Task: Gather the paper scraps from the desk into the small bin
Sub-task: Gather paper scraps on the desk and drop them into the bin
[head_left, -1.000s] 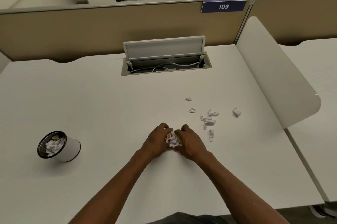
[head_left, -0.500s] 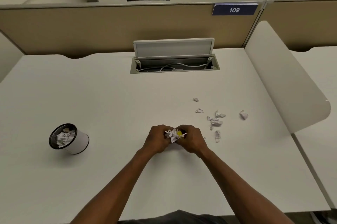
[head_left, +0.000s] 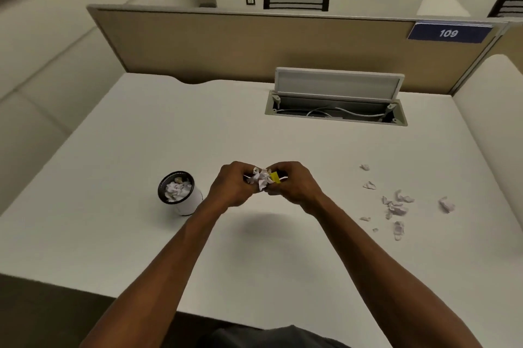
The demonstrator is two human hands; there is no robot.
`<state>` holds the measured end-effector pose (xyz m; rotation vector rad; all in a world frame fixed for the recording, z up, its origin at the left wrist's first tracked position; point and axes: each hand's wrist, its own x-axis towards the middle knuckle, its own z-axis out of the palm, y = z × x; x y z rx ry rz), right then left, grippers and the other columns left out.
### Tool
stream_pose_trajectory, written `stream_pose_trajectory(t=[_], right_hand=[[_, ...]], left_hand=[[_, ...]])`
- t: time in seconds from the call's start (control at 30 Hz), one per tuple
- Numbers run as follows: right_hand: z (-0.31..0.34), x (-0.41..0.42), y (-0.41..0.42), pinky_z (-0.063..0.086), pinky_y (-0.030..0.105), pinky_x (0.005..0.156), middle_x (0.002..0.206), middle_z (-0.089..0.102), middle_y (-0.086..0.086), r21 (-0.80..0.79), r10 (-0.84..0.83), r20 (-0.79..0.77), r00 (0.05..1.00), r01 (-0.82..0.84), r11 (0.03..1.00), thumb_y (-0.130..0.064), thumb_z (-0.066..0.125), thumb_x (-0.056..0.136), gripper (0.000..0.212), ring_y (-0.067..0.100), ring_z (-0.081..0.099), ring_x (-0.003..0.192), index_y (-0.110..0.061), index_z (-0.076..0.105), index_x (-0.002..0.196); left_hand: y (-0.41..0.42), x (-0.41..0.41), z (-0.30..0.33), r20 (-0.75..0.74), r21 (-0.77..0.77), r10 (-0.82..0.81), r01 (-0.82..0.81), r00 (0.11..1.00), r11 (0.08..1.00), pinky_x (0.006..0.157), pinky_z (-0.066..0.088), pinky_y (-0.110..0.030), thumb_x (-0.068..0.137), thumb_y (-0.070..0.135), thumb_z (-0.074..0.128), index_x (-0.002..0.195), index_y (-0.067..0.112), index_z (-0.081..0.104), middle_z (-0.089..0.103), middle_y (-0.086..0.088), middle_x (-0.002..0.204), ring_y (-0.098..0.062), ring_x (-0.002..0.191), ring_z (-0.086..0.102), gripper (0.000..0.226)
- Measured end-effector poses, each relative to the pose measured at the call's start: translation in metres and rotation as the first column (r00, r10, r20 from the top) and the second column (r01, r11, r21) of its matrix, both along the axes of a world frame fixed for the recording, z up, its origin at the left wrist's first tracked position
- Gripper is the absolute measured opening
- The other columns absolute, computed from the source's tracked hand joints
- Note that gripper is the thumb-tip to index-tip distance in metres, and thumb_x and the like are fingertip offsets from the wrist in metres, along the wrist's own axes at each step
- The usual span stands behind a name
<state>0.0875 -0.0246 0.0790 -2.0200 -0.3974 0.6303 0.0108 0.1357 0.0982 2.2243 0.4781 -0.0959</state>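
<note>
My left hand (head_left: 230,187) and my right hand (head_left: 294,185) are pressed together around a bunch of crumpled white paper scraps (head_left: 261,177) with one yellow piece, held above the white desk (head_left: 141,135). A shadow lies on the desk under the hands. The small white bin (head_left: 181,193) with a black rim stands just left of my left hand and has crumpled paper inside. Several loose scraps (head_left: 394,206) lie on the desk to the right, one more scrap (head_left: 446,204) farther right.
An open cable hatch (head_left: 336,101) with its lid raised sits at the back of the desk. A tan partition (head_left: 254,47) with a blue "109" sign (head_left: 449,33) runs behind. A white side divider (head_left: 492,109) rises at the right.
Both hands have lifted the bunch of scraps off the desk and carried it left toward the bin. The view has swung left as well.
</note>
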Motion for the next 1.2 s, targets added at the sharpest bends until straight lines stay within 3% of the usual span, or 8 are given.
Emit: stream_pose_trajectory(t=[0.13,0.37,0.57,0.73,0.87,0.97,1.07,1.2], right_hand=[[0.018,-0.006,0.065,0.063,0.043,0.081,0.091,0.075,0.007,0.075,0.098,-0.049,0.994,-0.094,0.993,-0.006,0.083,0.070,0.030,0.021,0.076,0.078,-0.013,0.074,0.097],[0.029,-0.029,0.158,0.062,0.038,0.083,0.099,0.074,0.017,0.046,0.222,-0.155,0.963,-0.217,0.975,-0.001,0.085,0.070,0.034,0.027,0.076,0.086,-0.002,0.072,0.101],[0.028,-0.050,0.203,0.058,0.036,0.079,0.101,0.072,0.013,-0.322,0.371,0.083,0.925,-0.327,0.888,-0.019,0.082,0.074,0.034,0.024,0.068,0.094,-0.002,0.072,0.102],[0.028,-0.061,0.217,0.043,0.028,0.063,0.091,0.069,0.013,-0.435,0.438,0.205,0.875,-0.319,0.842,-0.030,0.079,0.078,0.033,0.024,0.061,0.082,-0.004,0.063,0.091],[0.023,-0.062,0.215,0.054,0.036,0.090,0.121,0.067,0.015,-0.391,0.427,0.253,0.868,-0.312,0.866,-0.024,0.073,0.082,0.043,0.029,0.063,0.109,-0.002,0.062,0.117],[0.022,-0.061,0.210,0.049,0.037,0.102,0.134,0.062,0.014,-0.319,0.431,0.249,0.867,-0.347,0.882,-0.020,0.070,0.084,0.053,0.029,0.058,0.123,-0.006,0.057,0.133],[0.021,-0.059,0.203,0.048,0.035,0.104,0.138,0.059,0.014,-0.272,0.457,0.247,0.854,-0.392,0.879,-0.010,0.065,0.085,0.056,0.029,0.056,0.126,-0.010,0.053,0.139],[0.016,-0.059,0.196,0.052,0.036,0.098,0.134,0.061,0.017,-0.234,0.430,0.298,0.852,-0.371,0.898,0.002,0.064,0.082,0.056,0.030,0.059,0.123,-0.012,0.055,0.136]], left_hand=[[0.056,-0.020,0.017,0.022,0.039,0.092,-0.092,0.996,0.995,0.065,0.047,-0.018,0.079,0.032,0.084,0.109,0.025,0.077,0.076,0.005,0.096,-0.011,0.083,0.069,0.031],[0.136,-0.057,0.022,-0.075,0.115,0.238,-0.229,0.968,0.967,0.080,0.058,-0.041,0.080,0.041,0.081,0.096,0.024,0.077,0.075,0.002,0.093,-0.020,0.088,0.069,0.024],[0.158,-0.077,0.014,-0.225,0.195,0.316,-0.275,0.922,0.941,0.053,0.035,-0.023,0.073,0.030,0.083,0.081,0.019,0.073,0.067,0.001,0.074,-0.017,0.066,0.057,0.017],[0.156,-0.077,0.006,-0.175,0.267,0.343,-0.291,0.923,0.919,0.054,0.040,-0.021,0.071,0.019,0.083,0.095,0.016,0.077,0.073,-0.004,0.090,-0.021,0.077,0.062,0.025],[0.157,-0.081,-0.003,-0.065,0.242,0.408,-0.382,0.911,0.892,0.078,0.051,-0.031,0.074,0.017,0.081,0.111,0.013,0.074,0.073,-0.007,0.113,-0.024,0.093,0.065,0.037],[0.157,-0.088,-0.013,0.004,0.076,0.462,-0.461,0.887,0.884,0.082,0.049,-0.026,0.079,0.016,0.078,0.126,0.020,0.068,0.069,0.001,0.125,-0.016,0.103,0.067,0.048],[0.155,-0.097,-0.020,0.061,-0.051,0.479,-0.477,0.876,0.878,0.083,0.054,-0.028,0.083,0.009,0.075,0.123,0.021,0.069,0.072,0.001,0.120,-0.014,0.103,0.069,0.043],[0.153,-0.102,-0.027,0.157,0.061,0.428,-0.441,0.890,0.896,0.074,0.047,-0.015,0.084,0.001,0.070,0.118,0.020,0.073,0.075,0.000,0.113,-0.011,0.098,0.069,0.039]])
